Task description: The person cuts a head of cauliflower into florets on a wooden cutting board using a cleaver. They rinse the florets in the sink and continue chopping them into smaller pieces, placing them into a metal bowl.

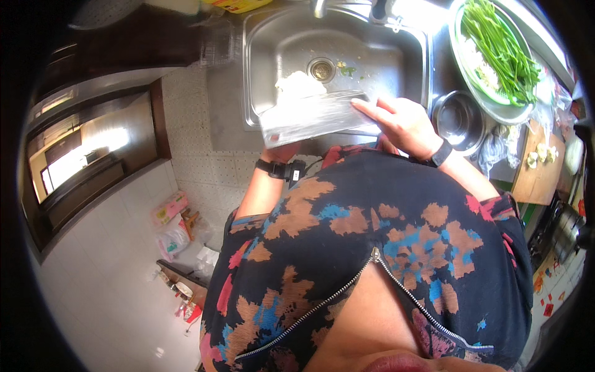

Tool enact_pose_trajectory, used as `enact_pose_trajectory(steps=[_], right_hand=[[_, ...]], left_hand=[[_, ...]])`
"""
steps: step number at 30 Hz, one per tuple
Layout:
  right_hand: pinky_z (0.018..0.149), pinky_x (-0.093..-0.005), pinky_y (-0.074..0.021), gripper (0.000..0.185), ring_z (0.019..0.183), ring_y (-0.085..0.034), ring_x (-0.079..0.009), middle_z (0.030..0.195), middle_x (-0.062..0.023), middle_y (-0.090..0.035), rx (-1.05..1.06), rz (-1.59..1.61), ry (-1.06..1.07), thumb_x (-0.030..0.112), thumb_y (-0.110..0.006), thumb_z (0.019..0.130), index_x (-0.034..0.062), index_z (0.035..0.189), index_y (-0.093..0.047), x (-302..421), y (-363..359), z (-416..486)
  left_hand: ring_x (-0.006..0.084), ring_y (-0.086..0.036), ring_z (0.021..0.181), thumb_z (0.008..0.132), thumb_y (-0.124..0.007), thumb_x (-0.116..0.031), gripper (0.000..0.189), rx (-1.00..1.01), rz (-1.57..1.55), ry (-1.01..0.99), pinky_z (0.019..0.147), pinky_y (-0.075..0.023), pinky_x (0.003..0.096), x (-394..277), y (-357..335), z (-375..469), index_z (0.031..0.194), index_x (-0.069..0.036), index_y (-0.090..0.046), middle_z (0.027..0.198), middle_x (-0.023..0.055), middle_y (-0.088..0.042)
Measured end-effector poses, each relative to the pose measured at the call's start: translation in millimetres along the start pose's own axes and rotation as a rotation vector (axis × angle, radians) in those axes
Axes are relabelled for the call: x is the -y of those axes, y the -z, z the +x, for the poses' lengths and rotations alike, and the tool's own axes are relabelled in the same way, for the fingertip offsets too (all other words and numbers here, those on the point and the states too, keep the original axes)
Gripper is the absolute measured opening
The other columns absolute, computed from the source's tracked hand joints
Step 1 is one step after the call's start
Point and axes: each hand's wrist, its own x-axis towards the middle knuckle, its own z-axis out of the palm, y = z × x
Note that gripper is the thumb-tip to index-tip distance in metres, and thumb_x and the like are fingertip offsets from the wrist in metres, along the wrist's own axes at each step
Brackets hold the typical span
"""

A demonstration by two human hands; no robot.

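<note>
A broad metal cleaver blade (pixel 316 116) spans the near side of the stainless steel sink (pixel 395 65), with a small hole at its lower left corner. My right hand (pixel 404 125) grips its right end, one finger laid along the blade; the handle is hidden. My left hand (pixel 281 151), with a black band and device at the wrist, is behind the blade's lower left part, its fingers mostly hidden. A white, overexposed lump (pixel 301 86) shows beyond the blade in the sink, too bright to name. Green and yellow scraps (pixel 347 71) lie near the drain (pixel 321 69).
A faucet (pixel 319 8) stands at the sink's back. To the right are a large bowl (pixel 458 60) of long green stalks (pixel 499 51), a metal pot (pixel 458 118), plastic bags (pixel 495 149) and a wooden board (pixel 534 179) bearing several pale pieces.
</note>
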Motion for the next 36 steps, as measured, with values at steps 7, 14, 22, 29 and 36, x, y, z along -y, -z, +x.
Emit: enact_pose_trajectory(steps=[7, 14, 22, 29, 36], right_hand=[[0.065, -0.0423, -0.0556, 0.052, 0.073, -0.066, -0.0304, 0.087, -0.0088, -0.057, -0.117, 0.046, -0.209, 0.000, -0.065, 0.092, 0.0181, 0.140, -0.067, -16.6, 6.1, -19.6], [0.066, -0.0418, -0.0559, 0.047, 0.074, -0.067, -0.0308, 0.088, -0.0090, -0.059, -0.112, 0.042, -0.264, 0.000, -0.065, 0.093, 0.0160, 0.137, -0.069, -22.0, -1.9, -29.5], [0.066, -0.0426, -0.0567, 0.043, 0.074, -0.068, -0.0325, 0.088, -0.0098, -0.061, -0.084, 0.042, -0.277, 0.001, -0.066, 0.093, 0.0146, 0.134, -0.068, -23.0, -6.6, -31.5], [0.067, -0.0431, -0.0571, 0.040, 0.077, -0.069, -0.0337, 0.089, -0.0108, -0.062, -0.077, 0.042, -0.352, 0.002, -0.066, 0.094, 0.0141, 0.132, -0.069, -17.9, -13.2, -36.5], [0.066, -0.0434, -0.0569, 0.038, 0.074, -0.069, -0.0331, 0.087, -0.0101, -0.062, -0.071, 0.021, -0.460, 0.001, -0.067, 0.095, 0.0141, 0.130, -0.070, -6.6, -6.8, -59.5]], left_hand=[[0.0119, -0.057, 0.070, 0.111, -0.060, -0.038, 0.033, -0.430, 0.166, -0.166, 0.068, -0.0546, 0.0280, -60.1, 61.8, 12.9, 0.123, -0.007, -0.061, 0.107, 0.0043, -0.067], [0.0166, -0.064, 0.080, 0.106, -0.068, -0.025, 0.041, -0.744, 0.630, -0.424, 0.064, -0.0538, 0.0307, -143.1, 108.6, 46.8, 0.132, 0.000, -0.049, 0.120, 0.0129, -0.064], [0.0162, -0.063, 0.078, 0.102, -0.073, -0.027, 0.046, -0.754, 0.899, -0.521, 0.067, -0.0539, 0.0314, -206.6, 106.4, 98.1, 0.129, 0.006, -0.054, 0.110, 0.0139, -0.066], [0.0114, -0.057, 0.070, 0.104, -0.071, -0.036, 0.035, -0.370, 0.684, -0.299, 0.059, -0.0471, 0.0263, -284.2, 71.5, 162.9, 0.122, -0.007, -0.062, 0.102, 0.0039, -0.069], [0.0106, -0.052, 0.066, 0.105, -0.066, -0.044, 0.033, -0.333, 0.732, -0.049, 0.053, -0.0376, 0.0252, -307.9, 75.9, 227.8, 0.121, -0.015, -0.062, 0.099, -0.0011, -0.066]])
